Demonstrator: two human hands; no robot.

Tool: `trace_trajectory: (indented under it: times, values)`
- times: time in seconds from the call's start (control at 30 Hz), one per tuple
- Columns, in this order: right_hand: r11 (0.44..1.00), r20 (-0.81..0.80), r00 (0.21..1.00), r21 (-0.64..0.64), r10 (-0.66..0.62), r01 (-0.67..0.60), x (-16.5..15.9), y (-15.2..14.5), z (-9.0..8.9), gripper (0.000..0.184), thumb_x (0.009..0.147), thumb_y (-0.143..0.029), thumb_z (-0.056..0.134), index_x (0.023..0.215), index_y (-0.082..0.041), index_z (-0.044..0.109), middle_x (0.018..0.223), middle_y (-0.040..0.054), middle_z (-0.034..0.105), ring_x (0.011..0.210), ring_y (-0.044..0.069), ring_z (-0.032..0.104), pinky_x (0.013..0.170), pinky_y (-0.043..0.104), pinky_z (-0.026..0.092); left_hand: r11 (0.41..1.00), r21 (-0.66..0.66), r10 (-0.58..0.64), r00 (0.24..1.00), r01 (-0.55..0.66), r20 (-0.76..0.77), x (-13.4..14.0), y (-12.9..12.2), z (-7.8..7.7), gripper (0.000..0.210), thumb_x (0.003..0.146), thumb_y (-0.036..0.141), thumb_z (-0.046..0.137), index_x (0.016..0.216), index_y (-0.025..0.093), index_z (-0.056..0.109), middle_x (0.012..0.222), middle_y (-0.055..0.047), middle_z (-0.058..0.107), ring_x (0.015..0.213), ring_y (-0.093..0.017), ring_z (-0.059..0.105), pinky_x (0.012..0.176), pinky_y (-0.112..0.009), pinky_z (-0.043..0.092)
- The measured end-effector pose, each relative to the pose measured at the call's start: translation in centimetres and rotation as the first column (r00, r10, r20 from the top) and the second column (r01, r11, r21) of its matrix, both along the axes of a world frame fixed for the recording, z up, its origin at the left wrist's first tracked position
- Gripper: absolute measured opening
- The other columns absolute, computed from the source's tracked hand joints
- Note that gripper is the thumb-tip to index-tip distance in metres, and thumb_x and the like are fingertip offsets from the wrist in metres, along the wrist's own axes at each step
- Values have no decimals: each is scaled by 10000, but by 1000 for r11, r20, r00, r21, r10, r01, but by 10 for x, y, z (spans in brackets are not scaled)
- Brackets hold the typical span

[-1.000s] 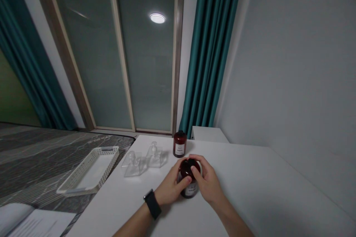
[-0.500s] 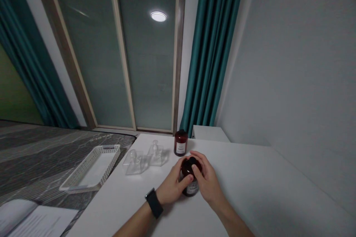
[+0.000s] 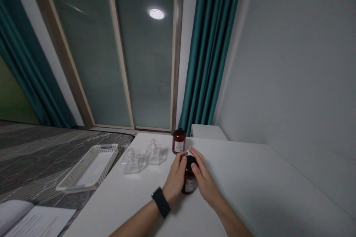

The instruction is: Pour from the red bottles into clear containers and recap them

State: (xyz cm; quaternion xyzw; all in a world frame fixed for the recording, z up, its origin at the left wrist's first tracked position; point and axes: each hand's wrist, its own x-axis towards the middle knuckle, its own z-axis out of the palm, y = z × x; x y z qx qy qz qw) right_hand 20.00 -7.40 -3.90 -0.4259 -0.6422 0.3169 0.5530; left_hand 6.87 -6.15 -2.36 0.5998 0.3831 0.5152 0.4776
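Observation:
A dark brown bottle with a black cap and a pale label stands upright on the white table. My left hand, with a black watch on its wrist, curls around the bottle's left side near the top. From the right, my right hand wraps the same bottle, its thumb at the cap's edge. The fingers of both hands partly hide the cap and shoulder. Just behind stands a second brown bottle with a black cap and white label.
Two clear plastic pieces with round knobs, a nearer one and a farther one, sit left of the bottles. Past the table's left edge are a white basket and an open book. A white cabinet stands behind the table.
My left thumb has moved up from the bottle's front toward the cap. My right thumb has shifted slightly off the cap's top. The bottle stays in place between both hands.

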Motion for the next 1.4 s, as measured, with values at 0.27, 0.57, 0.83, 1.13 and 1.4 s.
trace_trajectory:
  times: [0.27,0.57,0.83,1.13,1.4]
  values:
    - [999,36,999,48,-3,1,-2,3,0,457,991,-481,414,1388,-271,501,1523,71,423,1434,232,356,1210,435,267,994,-75,85,996,-83,22,1,28,8,230,905,323,468,1044,193,599,1036,-72,676,985,-234,623,931,-374,462]
    - [998,18,999,32,51,-52,-2,1,9,382,995,-448,402,1291,-250,542,1314,84,564,1275,229,506,1137,384,365,999,-21,43,999,-42,29,-35,25,-8,302,900,399,491,1011,177,663,974,-87,702,961,-259,631,849,-377,471]
    - [977,-90,979,-94,183,-191,8,-2,3,476,986,-443,395,1432,-287,451,1503,36,456,1420,229,378,1188,417,287,985,165,-29,990,52,-139,-44,4,12,324,930,367,484,1165,184,610,1139,-111,656,1077,-270,595,948,-414,456]
    - [943,-322,922,-178,216,-283,6,2,-14,519,964,-457,500,1462,-334,417,1594,5,355,1475,221,300,1209,472,240,903,318,-87,848,288,-522,-43,1,37,673,705,196,751,1329,247,504,1314,-90,605,1187,-309,558,1029,-440,431]
    - [981,-309,945,-187,-104,47,0,11,-17,498,955,-582,418,1330,-274,527,1375,101,592,1332,277,502,1132,515,371,907,368,16,855,206,-518,-43,15,43,575,650,184,751,1189,190,551,1179,-104,652,1092,-306,608,966,-421,475]
